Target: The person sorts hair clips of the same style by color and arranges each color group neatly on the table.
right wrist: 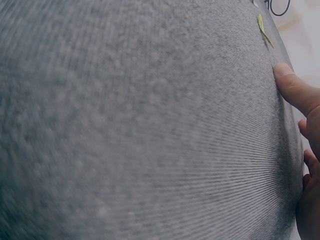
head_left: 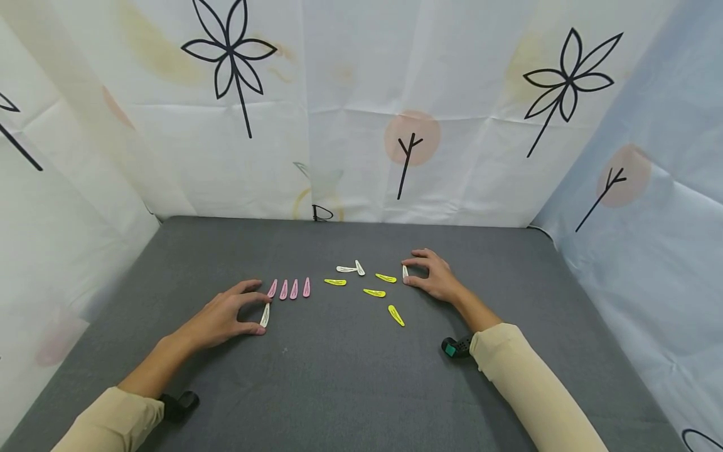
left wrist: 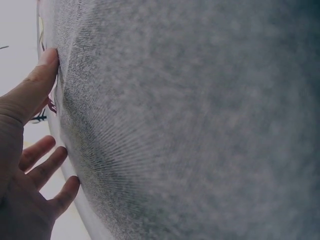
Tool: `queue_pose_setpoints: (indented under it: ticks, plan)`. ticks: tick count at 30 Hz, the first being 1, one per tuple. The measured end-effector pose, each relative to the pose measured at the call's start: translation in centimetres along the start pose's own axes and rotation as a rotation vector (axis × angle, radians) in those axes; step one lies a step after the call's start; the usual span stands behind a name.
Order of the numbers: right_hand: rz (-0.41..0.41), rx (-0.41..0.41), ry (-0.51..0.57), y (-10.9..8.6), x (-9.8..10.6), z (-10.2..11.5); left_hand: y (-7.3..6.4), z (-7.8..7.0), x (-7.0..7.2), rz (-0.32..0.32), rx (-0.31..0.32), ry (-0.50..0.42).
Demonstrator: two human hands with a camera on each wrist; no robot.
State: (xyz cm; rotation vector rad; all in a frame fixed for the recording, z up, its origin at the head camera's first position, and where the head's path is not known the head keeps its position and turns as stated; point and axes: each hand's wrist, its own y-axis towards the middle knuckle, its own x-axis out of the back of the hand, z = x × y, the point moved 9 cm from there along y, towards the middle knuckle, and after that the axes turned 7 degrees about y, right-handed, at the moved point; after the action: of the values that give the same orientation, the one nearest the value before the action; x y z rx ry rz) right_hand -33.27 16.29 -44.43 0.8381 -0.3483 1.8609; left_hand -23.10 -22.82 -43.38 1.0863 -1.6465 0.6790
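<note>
In the head view my left hand [head_left: 223,314] pinches a white snap hair clip [head_left: 265,315] at its two ends, between thumb and index finger. Just beyond that clip, several pink hair clips [head_left: 283,290] lie in a row. On the right, my right hand [head_left: 433,276] holds another white hair clip [head_left: 405,272] between thumb and forefinger. Yellow hair clips [head_left: 374,293] lie scattered to its left. Two more white clips [head_left: 347,269] touch each other behind the yellow ones. Both wrist views show the hands only partly, and the held clips are hidden there.
A grey cloth [head_left: 316,376] covers the table. Printed white curtains [head_left: 350,169] hang behind it and along both sides. Each wrist carries a black band device, one seen by the right sleeve [head_left: 456,347] and one by the left sleeve [head_left: 179,407].
</note>
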Motion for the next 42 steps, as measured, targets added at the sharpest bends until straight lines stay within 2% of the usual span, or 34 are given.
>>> queue_pose_setpoints:
  ticks: [13, 22, 30, 36, 42]
  plan:
    - [-0.01, 0.017, -0.013, 0.0, -0.1, -0.1, -0.1, -0.1, 0.2, -0.017, -0.02, 0.015]
    - [-0.005, 0.005, -0.004, -0.1, -0.2, -0.1, -0.2, -0.1, 0.4, -0.027, -0.011, 0.023]
    - [-0.003, -0.003, -0.003, 0.0, -0.2, 0.1, 0.0, 0.0, 1.5, -0.081, 0.019, 0.003]
    - [-0.011, 0.009, 0.001, -0.1, -0.2, 0.2, 1.5, -0.8, 2.3, -0.124, -0.005, 0.014]
    - [-0.018, 0.012, -0.009, -0.1, -0.1, 0.0, 4.9, -3.0, 1.7, -0.11, -0.042, 0.029]
